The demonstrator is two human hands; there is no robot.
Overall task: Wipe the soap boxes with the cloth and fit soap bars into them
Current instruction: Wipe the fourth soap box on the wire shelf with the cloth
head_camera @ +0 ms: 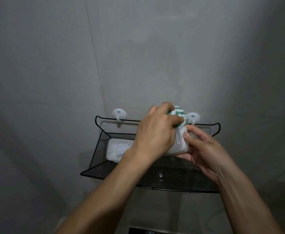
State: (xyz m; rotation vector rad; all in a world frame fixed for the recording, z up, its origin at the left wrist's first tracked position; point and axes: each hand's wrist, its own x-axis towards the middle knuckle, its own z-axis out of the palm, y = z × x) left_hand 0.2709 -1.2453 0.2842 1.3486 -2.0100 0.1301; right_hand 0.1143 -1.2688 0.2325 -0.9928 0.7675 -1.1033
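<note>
The left grip [157,130] clutches a green-and-white knitted cloth [229,118] against the translucent white plastic soap box [180,146] grasped by the right grip [206,149], mid-frame.

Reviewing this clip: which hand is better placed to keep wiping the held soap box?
The left hand: it grips the cloth against the box's top, while the right hand is busy holding the box above the basket.

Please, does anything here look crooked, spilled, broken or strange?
Nothing stands out. The black mesh basket hangs from two white wall hooks, one soap box lies inside it, and the hands hold the other soap box while the cloth wipes it. No spill or damage shows.
</note>
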